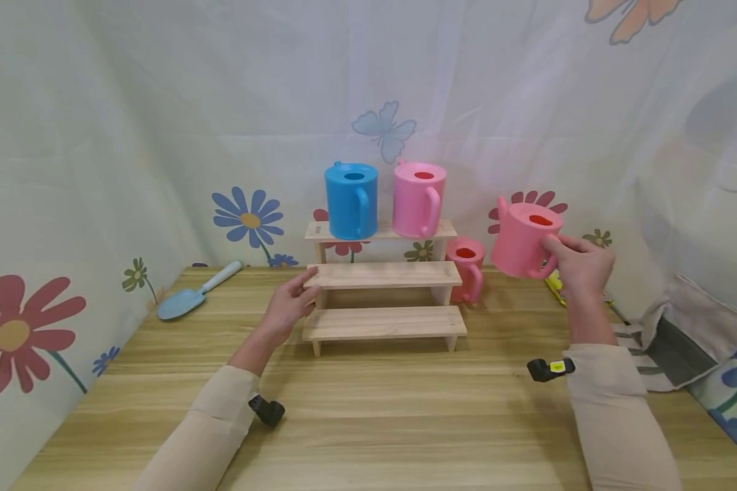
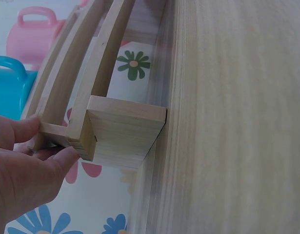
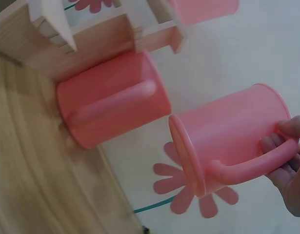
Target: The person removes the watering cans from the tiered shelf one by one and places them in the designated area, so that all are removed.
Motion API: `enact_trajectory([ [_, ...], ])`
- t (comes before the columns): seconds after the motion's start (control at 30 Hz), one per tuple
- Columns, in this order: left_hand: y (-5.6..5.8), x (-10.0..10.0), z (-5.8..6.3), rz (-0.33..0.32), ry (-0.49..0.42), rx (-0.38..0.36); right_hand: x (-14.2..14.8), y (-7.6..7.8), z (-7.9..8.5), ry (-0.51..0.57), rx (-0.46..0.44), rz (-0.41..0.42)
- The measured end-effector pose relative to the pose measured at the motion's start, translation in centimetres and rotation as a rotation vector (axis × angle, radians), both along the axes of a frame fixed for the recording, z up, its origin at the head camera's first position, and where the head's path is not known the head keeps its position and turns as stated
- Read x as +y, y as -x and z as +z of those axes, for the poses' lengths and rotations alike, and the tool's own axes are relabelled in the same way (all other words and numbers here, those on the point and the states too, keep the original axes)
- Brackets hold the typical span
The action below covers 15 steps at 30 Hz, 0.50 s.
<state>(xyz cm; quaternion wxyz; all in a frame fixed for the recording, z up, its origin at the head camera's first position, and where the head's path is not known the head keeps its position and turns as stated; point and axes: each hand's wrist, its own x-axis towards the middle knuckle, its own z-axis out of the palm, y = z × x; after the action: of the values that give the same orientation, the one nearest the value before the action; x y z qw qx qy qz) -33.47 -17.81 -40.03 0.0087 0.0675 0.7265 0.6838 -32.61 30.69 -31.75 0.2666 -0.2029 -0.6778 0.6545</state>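
My right hand holds a coral-pink watering can by its handle, raised and tilted above the table at the right. My left hand grips the left end of the middle step of a wooden three-step stand, its thumb and fingers around the board in the left wrist view. On the top step are a blue watering can and a pink watering can, side by side, handles facing me. Another coral watering can stands on the table against the stand's right side, partly hidden by it in the head view.
A light-blue trowel lies on the wooden table at the left. A beige and grey fabric bag sits at the right edge. Behind my right hand a yellow packet shows partly. A flower-printed curtain hangs behind.
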Motion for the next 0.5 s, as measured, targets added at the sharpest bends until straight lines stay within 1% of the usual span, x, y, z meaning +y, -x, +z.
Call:
enact_trajectory([
  [0.17,0.0,0.0,0.0,0.002,-0.005,-0.005,0.0,1.1,-1.5,-0.011,-0.007,0.012],
  [0.33,0.0,0.1,0.0,-0.001,-0.007,-0.004,-0.2,1.8,-3.0,0.022,-0.023,0.016],
  [0.5,0.1,0.0,-0.1,-0.001,-0.008,-0.006,-0.4,2.5,-4.0,0.030,-0.041,0.016],
])
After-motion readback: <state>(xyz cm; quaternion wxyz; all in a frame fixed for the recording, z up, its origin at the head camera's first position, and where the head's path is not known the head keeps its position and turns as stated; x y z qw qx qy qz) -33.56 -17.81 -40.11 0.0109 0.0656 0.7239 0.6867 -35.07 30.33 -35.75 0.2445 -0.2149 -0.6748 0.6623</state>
